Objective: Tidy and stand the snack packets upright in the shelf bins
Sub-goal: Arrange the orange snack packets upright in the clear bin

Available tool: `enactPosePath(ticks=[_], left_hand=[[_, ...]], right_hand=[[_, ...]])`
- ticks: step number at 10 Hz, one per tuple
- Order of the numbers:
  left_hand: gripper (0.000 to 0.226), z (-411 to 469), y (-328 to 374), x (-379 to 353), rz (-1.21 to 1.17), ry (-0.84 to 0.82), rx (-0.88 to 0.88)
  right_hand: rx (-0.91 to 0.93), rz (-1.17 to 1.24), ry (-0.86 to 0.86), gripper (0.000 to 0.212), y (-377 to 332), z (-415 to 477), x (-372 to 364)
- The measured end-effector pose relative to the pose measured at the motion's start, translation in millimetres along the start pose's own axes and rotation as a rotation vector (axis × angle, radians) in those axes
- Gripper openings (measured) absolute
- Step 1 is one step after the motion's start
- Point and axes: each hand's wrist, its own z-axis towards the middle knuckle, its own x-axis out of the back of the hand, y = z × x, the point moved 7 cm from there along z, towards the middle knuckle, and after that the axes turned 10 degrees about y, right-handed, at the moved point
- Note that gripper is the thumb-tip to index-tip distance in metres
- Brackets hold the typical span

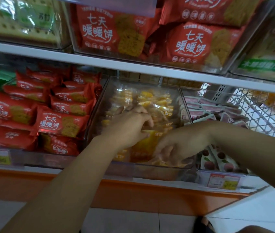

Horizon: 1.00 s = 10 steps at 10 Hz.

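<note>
Gripping yellow packets (150,98): left hand (130,126), right hand (179,144).

Both forearms are bare up to the frame's edges: the left forearm (76,174) at lower left, the right forearm (251,148) at right. The left hand (130,126) and right hand (180,143) are bare, fingers blurred. A dark shape (203,223) at the bottom edge may be footwear.

The bare left arm reaches up from the lower left; the left hand (130,126) is knuckles-up, fingers and thumb pinching a yellow plastic snack packet (147,142). The right forearm enters from the right, wrist bent. The right hand (182,145) has its fingers pointing down, blurred, its grip unclear.
</note>
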Motion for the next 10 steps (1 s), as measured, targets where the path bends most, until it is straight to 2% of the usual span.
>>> enactPosePath(ticks=[2,3,4,5,6,7,8,9,10], left_hand=[[0.015,-4,10,3,-0.013,-0.079,-0.012],[0.011,-7,17,2,-0.008,-0.112,-0.015],[0.011,-12,19,1,-0.004,-0.160,0.012],[0.019,-19,22,8,-0.030,-0.215,0.046],[0.015,-27,29,18,-0.085,-0.188,0.043],[0.012,-41,33,21,-0.013,-0.176,0.012],[0.025,-55,37,11,0.140,-0.192,-0.007],[0.029,-55,40,7,0.174,-0.114,-0.039],[0.022,-42,37,10,0.158,-0.034,-0.056]], right_hand=[[-0.020,0.005,0.154,0.016,19,-14,1],[-0.045,0.078,0.276,0.015,17,-17,19],[-0.001,0.043,0.301,0.016,13,-22,16],[0.012,0.046,0.232,0.018,15,-33,6],[0.013,-0.035,0.270,0.021,17,-45,3],[0.047,-0.150,0.415,0.022,14,-50,-1],[-0.003,-0.115,0.497,0.021,18,-54,-3],[-0.041,-0.069,0.534,0.020,22,-53,-5],[-0.127,-0.048,0.630,0.020,35,-50,2]])
